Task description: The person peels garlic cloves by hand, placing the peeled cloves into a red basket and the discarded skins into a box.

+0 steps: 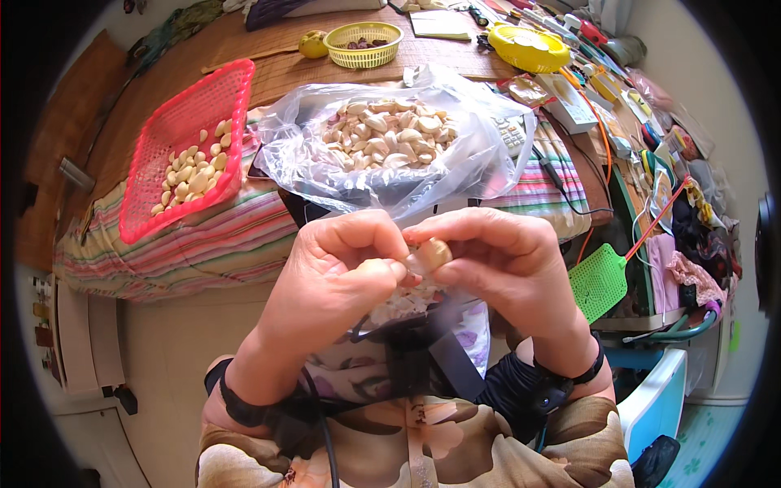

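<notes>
Between my two hands, over my lap, is a garlic clove (434, 254) with part of its papery skin pulled toward the left. My left hand (342, 256) is closed, its thumb and forefinger pinching the skin end. With thumb and fingers my right hand (500, 256) grips the clove itself. Unpeeled garlic cloves (390, 138) fill a clear plastic bag (293, 154) on the table just beyond my hands. Peeled cloves (191, 179) lie in a red plastic basket (134, 199) to the left. Shed garlic skins (403, 307) are heaped below my hands.
A striped cloth (203, 244) covers the table's near edge. Farther back stand a yellow basket (366, 55), a yellow fruit (312, 44) and a yellow dish (529, 49). A green fly swatter (600, 281), cables and clutter crowd the right side. A blue-and-white bin (655, 398) is at lower right.
</notes>
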